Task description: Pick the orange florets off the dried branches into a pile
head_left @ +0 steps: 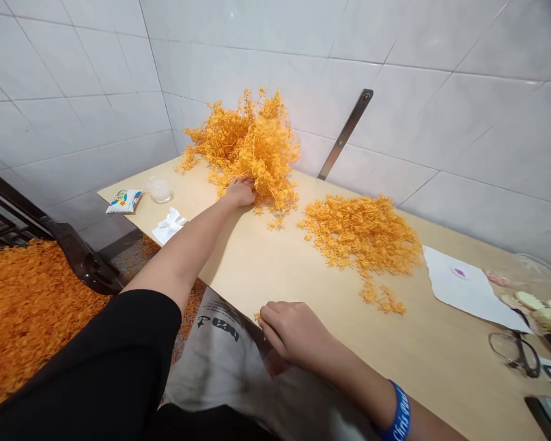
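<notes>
My left hand [242, 192] reaches out to the tall pile of orange dried flowers [239, 135] at the back of the table. Its fingers are closed among the stems at the pile's lower edge, with the tips partly hidden, and the sprays just above are blurred. By the front table edge, my right hand [291, 331] is curled shut, with a small orange flower sprig [257, 316] showing at its fingertips. A lower, flatter heap of orange flowers [365, 233] lies on the tabletop beyond the right hand, with a few loose bits in front of it.
At the table's left end are a small packet [124, 201], a clear cup [160, 190] and a crumpled tissue [169, 225]. A paper sheet [454, 285] and glasses [517, 353] lie at right. A metal bar [346, 135] leans against the wall. Orange flowers [32, 318] fill the lower left.
</notes>
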### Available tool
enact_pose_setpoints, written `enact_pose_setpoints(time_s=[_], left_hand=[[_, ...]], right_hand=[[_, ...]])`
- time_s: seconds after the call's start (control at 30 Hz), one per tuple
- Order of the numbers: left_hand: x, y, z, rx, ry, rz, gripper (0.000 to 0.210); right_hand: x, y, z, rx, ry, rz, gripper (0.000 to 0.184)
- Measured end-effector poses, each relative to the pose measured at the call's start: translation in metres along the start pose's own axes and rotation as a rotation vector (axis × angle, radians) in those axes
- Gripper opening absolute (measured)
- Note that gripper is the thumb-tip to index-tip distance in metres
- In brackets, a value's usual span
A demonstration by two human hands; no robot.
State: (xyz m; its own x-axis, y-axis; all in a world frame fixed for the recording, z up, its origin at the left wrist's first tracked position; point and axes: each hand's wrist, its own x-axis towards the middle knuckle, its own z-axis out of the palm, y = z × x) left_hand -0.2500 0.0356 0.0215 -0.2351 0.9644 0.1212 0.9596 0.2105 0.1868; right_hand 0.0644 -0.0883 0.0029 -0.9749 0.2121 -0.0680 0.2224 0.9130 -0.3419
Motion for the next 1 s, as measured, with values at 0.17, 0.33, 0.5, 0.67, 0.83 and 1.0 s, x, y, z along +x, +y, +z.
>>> enact_pose_setpoints(time_s=[0.17,0.33,0.5,0.67,0.83,1.0], left_hand=[[0.0,0.005,-0.007,-0.049,0.021,-0.04,0.06],[-0.006,0.019,-0.002,-0.111,0.103,-0.088,0.058],[-0.044,0.059,0.017,-0.346,0.368,-0.179,0.06],[-0.067,0.098,0.019,-0.332,0.37,0.059,0.052],[-0.034,0.077,0.007,-0.256,0.511,0.02,0.043],[-0.007,0.032,0.014,-0.328,0.592,-0.076,0.045]], right_hand=[[-0.023,0.015,0.003,0.356,0.261,0.19,0.027],[-0.041,0.045,-0.012,0.825,0.429,0.385,0.023],[-0.053,0.068,-0.023,1.095,0.649,0.55,0.031],[-0.064,0.098,-0.05,0.967,0.69,0.584,0.022],[-0.074,0.137,-0.087,0.828,0.889,0.607,0.034],[-0.063,0.143,-0.094,0.622,1.017,0.574,0.047]])
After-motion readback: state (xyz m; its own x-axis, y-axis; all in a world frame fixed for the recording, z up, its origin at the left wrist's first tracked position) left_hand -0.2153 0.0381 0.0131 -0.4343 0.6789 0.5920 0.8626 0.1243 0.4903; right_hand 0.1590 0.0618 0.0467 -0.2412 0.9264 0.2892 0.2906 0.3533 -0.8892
